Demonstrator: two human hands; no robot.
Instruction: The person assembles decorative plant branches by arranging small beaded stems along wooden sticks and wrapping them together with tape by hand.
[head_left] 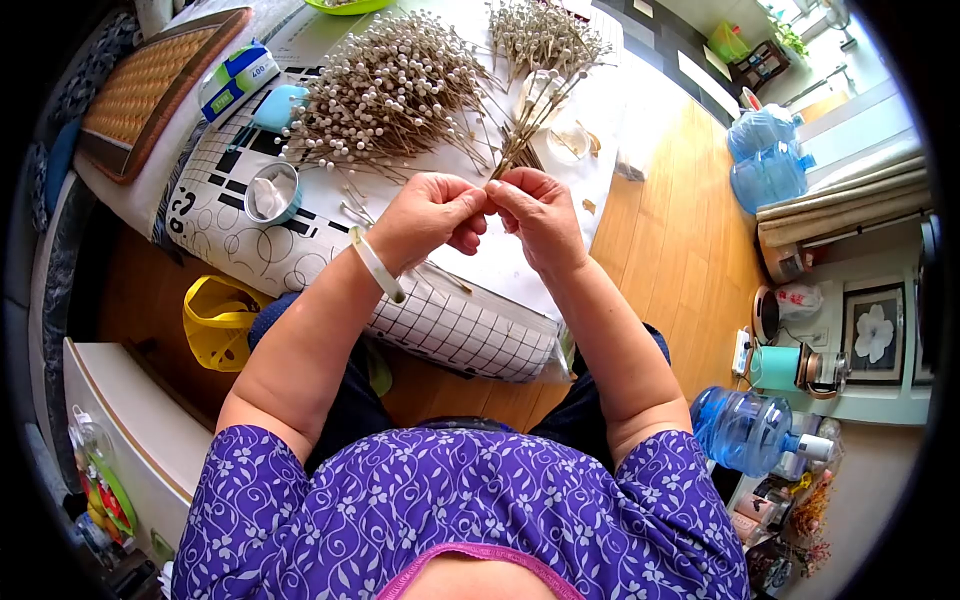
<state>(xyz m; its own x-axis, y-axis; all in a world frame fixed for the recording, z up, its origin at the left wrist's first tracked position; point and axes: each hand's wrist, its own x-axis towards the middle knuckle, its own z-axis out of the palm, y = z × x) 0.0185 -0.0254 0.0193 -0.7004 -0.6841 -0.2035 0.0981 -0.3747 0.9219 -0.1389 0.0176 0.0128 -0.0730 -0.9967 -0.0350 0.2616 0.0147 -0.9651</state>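
Observation:
My left hand [440,215], with a pale bangle [377,265] on its wrist, is closed in a pinch. My right hand [541,215] is closed too, and the fingertips of both hands meet at the lower end of a small bundle of dried brown stems [523,130]. The bundle tilts up and to the right, away from me. What lies between the fingertips is hidden. Just beyond my hands lies a large heap of dried stems with white bead-like heads [400,85]. A few loose white-headed stems [357,208] lie by my left wrist.
On the table's patterned cover [250,235] are an open round tin [272,193], a light-blue item [280,108] and a blue-green packet [240,82]. A second stem pile [545,38] and a transparent tape roll [568,143] lie farther back. A yellow bag [218,322] hangs below left.

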